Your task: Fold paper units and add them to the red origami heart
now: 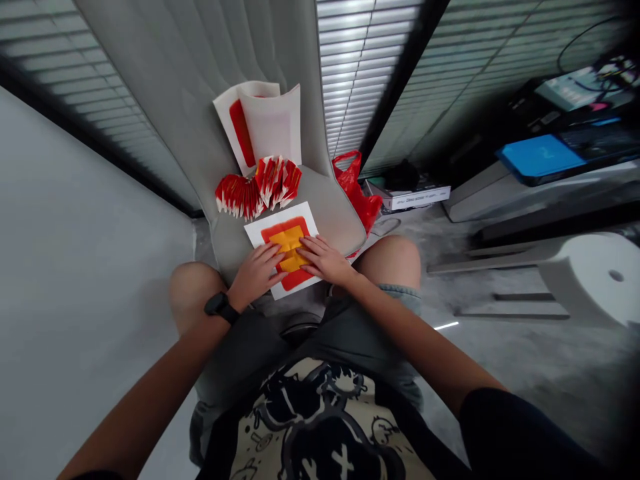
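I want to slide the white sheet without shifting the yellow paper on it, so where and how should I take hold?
Probably best to pinch the white sheet by its far right corner, coming from the right. That blank corner lies clear of the yellow paper, and of the left hand and right hand, whose fingers rest mid-sheet.

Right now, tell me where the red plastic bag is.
In the head view, the red plastic bag is just right of the gray chair seat, left of the white box.
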Demonstrator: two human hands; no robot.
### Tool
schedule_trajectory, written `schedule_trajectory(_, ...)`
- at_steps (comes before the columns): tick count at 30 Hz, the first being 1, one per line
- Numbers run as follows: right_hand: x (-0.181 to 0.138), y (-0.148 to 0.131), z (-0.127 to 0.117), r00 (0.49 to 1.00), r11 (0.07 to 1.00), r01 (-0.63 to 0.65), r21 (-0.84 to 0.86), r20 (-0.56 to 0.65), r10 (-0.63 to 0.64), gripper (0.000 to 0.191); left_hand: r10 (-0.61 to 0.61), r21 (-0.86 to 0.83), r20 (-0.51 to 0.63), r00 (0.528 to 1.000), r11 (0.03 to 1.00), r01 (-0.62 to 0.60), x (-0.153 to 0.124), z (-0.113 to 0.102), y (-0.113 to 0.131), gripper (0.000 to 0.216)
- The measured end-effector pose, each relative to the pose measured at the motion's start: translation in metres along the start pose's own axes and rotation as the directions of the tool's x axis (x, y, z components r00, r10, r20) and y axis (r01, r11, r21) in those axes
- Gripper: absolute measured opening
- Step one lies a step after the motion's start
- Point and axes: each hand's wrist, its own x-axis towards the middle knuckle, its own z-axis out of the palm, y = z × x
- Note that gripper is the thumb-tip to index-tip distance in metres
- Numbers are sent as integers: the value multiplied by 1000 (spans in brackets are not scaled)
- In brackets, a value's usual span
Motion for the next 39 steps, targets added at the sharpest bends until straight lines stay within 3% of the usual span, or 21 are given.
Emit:
schedule_trajectory(4,-11,7,1,999,1000,-9,-17,32,10,54,-18,13,10,1000,1000,18,-12,26,-11,56)
schedule_trajectory(9,-12,11,4,999,999,-23,-25,24,24,51,-55,-7,-47,997,998,55,-16,36,-10,53)
schedule_trajectory(18,-13,14,1,996,998,52,-36,71,-49,70,-115,28,-65,991,993,117,-15,40,10,60)
schedule_trajectory(27,-17,7,0,997,995,75,-62,31,-73,50,-75,48,-1,997,996,75,-19,26,14,44)
schedule_trajectory(39,-17,8,0,998,997,56,62,-24,-54,49,-133,33,-99,986,990,137,-20,33,30,39)
